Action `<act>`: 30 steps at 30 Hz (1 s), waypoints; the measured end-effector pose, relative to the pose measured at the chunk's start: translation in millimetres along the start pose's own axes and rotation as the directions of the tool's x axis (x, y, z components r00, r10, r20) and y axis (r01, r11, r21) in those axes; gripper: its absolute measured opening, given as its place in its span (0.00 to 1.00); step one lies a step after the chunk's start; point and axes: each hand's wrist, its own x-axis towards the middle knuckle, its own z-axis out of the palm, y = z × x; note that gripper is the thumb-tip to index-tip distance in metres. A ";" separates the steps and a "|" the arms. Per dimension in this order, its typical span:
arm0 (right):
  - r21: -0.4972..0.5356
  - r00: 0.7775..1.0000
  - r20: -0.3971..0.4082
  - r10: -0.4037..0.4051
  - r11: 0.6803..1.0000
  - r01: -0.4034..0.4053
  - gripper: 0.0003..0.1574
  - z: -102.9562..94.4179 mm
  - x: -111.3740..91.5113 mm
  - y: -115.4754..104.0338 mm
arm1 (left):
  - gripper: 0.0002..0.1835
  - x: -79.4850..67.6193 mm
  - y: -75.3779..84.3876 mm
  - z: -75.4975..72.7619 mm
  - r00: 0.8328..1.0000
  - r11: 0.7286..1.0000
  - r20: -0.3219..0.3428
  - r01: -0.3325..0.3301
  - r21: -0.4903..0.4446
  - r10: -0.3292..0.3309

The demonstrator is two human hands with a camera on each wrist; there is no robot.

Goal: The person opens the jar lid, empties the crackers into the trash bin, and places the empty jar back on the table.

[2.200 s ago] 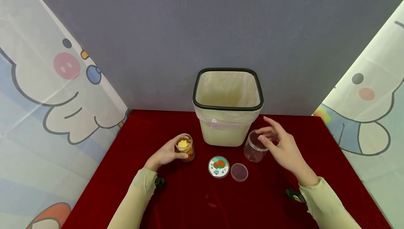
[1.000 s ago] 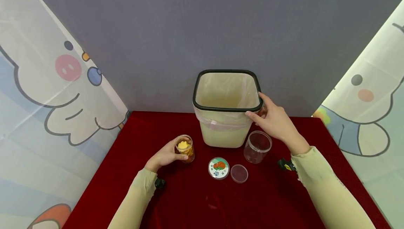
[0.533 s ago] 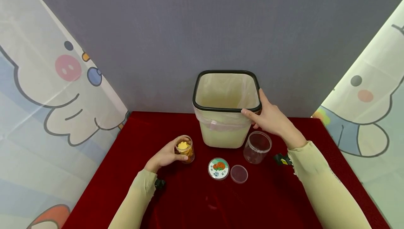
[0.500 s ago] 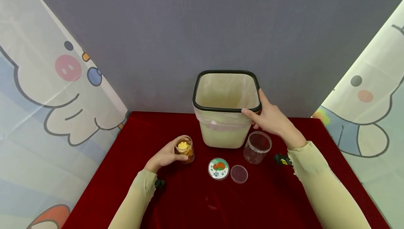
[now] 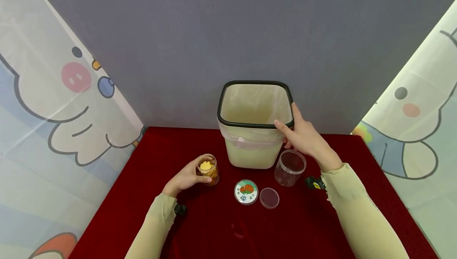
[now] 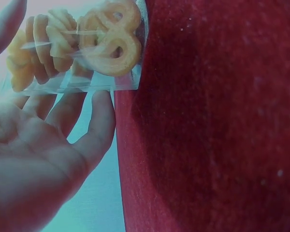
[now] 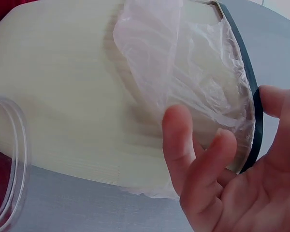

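In the head view my left hand (image 5: 185, 177) holds a small clear jar (image 5: 213, 160) upright on the table, fingers and thumb round its sides. Yellow-brown cookies (image 5: 206, 166) fill it; in the left wrist view a pretzel-shaped cookie (image 6: 113, 50) shows at the jar's bottom end. My right hand (image 5: 306, 135) grips the front right corner of a cream trash bin (image 5: 254, 158), thumb on its black rim (image 7: 253, 96) and other fingers against the outside. A pinkish bin liner (image 7: 152, 53) hangs folded over the rim. Just below this hand stands a wider, empty, lidless clear jar (image 5: 287, 177).
On the red cloth (image 5: 214, 223) between the jars lie a round lid with a tomato-like picture (image 5: 246, 192) and a plain clear lid (image 5: 269, 198). A grey wall (image 5: 178, 72) rises behind the bin, with cartoon-printed sheets (image 5: 57, 124) at both sides.
My right hand has moved from above the empty jar up and left to the bin's corner and taken hold of its rim. The left hand has kept its hold on the cookie jar.
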 end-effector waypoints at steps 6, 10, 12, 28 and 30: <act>-0.022 0.999 -0.041 0.021 1.000 -0.022 0.61 2.8 -2.2 1.1 | 0.37 -2.3 17.9 -1.3 1.000 1.000 0.028 -0.001 -0.003 0.002; 0.005 0.997 -0.072 0.006 1.000 -0.005 0.56 5.6 -1.7 2.4 | 0.36 1.6 0.2 1.3 1.000 1.000 -0.003 -0.011 -0.011 0.011; 0.021 0.997 -0.082 -0.005 1.000 0.007 0.53 7.0 -1.4 2.8 | 0.36 2.3 -7.1 2.4 1.000 1.000 -0.025 -0.015 -0.014 0.014; 0.037 0.993 -0.119 -0.008 0.999 0.012 0.49 12.7 0.9 4.8 | 0.36 -8.1 14.9 3.6 0.995 0.999 -0.099 -0.028 -0.046 0.024; 0.038 0.993 -0.117 -0.010 0.999 0.014 0.50 13.5 0.8 4.7 | 0.36 -11.1 23.7 3.6 0.995 0.999 -0.102 -0.016 -0.044 0.012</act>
